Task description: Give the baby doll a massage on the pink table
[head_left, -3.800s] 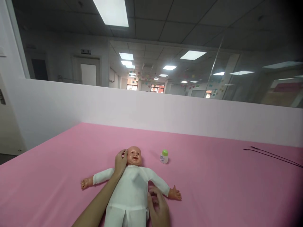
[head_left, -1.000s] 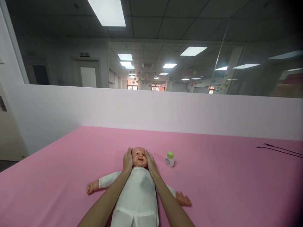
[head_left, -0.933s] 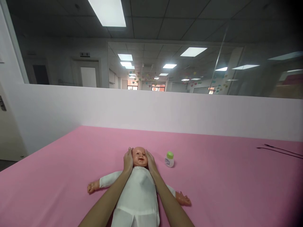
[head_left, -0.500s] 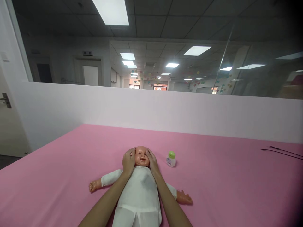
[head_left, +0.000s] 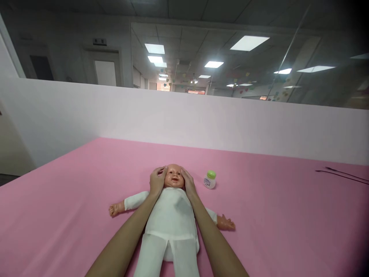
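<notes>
Doll (head_left: 173, 215), jar (head_left: 210, 179), cords (head_left: 343, 176) on pink sheet (head_left: 273, 211)

This looks like an infant-care training room in some institution: a doll (head_left: 173, 215) lies on a pink sheet (head_left: 273, 207), and above a low white wall (head_left: 187, 119), glass (head_left: 305, 88) shows a larger interior with a tiled ceiling (head_left: 186, 9), flat light panels (head_left: 249, 43) and a door (head_left: 105, 73).

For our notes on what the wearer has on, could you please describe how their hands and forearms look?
The left hand and the right hand are both ungloved, with no ring, watch or bracelet to be made out. The forearms are bare and narrow toward the hands, with no sleeve or cable in sight.
</notes>
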Tool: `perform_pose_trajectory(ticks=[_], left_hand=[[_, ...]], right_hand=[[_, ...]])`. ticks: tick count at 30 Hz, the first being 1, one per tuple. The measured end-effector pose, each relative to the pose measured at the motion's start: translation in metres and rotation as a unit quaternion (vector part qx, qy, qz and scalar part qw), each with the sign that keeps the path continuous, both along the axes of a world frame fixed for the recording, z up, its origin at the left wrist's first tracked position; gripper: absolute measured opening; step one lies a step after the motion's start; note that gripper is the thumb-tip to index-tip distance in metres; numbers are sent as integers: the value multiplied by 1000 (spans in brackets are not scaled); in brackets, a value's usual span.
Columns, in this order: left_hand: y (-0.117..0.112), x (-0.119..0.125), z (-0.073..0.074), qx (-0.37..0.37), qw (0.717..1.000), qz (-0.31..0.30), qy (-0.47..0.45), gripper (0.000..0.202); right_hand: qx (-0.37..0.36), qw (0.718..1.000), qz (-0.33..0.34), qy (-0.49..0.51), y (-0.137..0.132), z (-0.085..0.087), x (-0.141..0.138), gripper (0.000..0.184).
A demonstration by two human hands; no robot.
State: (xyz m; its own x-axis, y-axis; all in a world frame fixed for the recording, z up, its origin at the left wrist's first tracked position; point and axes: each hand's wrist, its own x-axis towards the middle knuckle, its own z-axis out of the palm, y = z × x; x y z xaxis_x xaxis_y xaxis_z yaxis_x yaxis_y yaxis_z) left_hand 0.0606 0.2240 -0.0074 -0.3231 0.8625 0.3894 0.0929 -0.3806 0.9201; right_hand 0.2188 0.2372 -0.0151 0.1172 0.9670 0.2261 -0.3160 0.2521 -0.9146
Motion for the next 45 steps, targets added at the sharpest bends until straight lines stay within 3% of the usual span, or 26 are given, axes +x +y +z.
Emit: perform_pose_trajectory(ticks=[13, 19, 27, 32, 36, 39, 45], left_hand=[[1, -4, -1, -5, 991, -73, -109, 52], [0, -5, -1, 13, 990, -98, -104, 54], [-1, -3, 2, -20, 986, -104, -128, 64], [1, -2, -3, 20, 995, -77, -53, 58], [-12, -8, -6, 74, 993, -9, 93, 46], [-25, -16, -11, 95, 979, -51, 173, 42], [-36, -20, -15, 55, 985, -103, 128, 71]], right_hand=[[-2, 1000, 19, -4, 0, -4, 2, 64], [33, 999, -6, -42, 3, -8, 4, 59], [-4, 999, 30, 22, 1, -7, 4, 64], [13, 1000, -8, 11, 2, -8, 6, 63], [21, 999, -35, -28, 3, -6, 6, 69], [45, 992, -74, -88, -2, -1, 6, 68], [104, 926, -153, -331, -40, 21, 11, 58]])
